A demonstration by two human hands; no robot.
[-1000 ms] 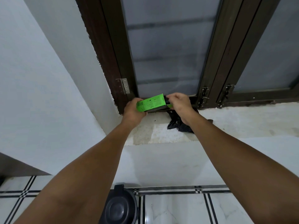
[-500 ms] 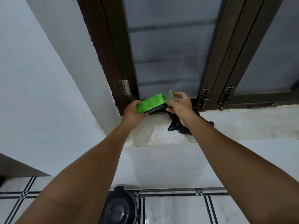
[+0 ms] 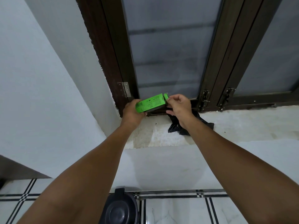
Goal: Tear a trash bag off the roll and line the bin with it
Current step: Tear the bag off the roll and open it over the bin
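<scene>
A bright green trash bag box is held above the window sill, close to the window frame. My left hand grips its left end. My right hand pinches the small green end flap at the box's right end, and the flap stands lifted. A crumpled black trash bag lies on the sill under my right wrist, partly hidden by it. The dark bin with its lid on stands on the floor below, between my forearms. The roll inside the box is hidden.
A dark wooden window frame with frosted glass rises behind the box, with metal latches to the right. A white wall closes in on the left. The floor has white tiles with black lines.
My right hand has lifted the green end flap of the box, which was shut a second ago. The box stays in my left hand at nearly the same spot.
</scene>
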